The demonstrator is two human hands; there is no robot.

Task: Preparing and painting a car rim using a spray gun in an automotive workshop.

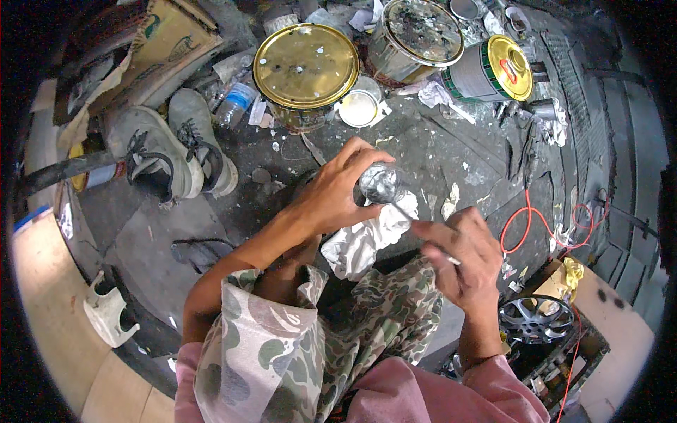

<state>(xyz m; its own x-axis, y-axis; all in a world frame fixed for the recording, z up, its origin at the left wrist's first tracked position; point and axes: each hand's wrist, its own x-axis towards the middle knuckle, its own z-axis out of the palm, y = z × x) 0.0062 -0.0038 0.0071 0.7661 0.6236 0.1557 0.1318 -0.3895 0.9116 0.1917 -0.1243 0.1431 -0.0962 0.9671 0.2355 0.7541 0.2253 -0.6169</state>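
Observation:
My left hand grips a small clear cup with silvery, mottled contents, fingers wrapped over its far side. A thin stick runs from the cup to my right hand, whose closed fingers hold it; that hand is a little blurred. Below the cup a crumpled white cloth lies on the dark, stained floor between my camouflage-clad legs.
Paint cans, a yellow-lidded can, a white lid and a water bottle stand ahead. Grey shoes and cardboard lie left. A red cable, tools and a wheel cover lie right.

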